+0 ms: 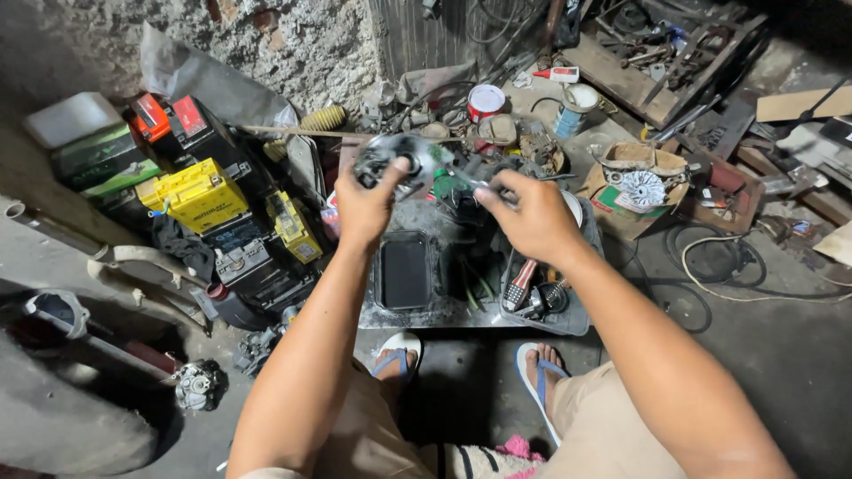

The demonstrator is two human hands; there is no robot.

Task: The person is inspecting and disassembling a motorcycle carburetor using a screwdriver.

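Observation:
My left hand grips a round grey metal engine part, held up above a low metal tray. My right hand holds a slim metal tool whose tip points left, reaching the round part. Both hands hover over the tray, which carries a dark rectangular tub and several small tools. My feet in blue-strapped sandals rest on the floor below the tray.
Yellow, red and black batteries are stacked at the left against a rough wall. A red-and-white can, a cardboard box with a silver disc, a coiled cable and wooden planks with scrap crowd the back and right.

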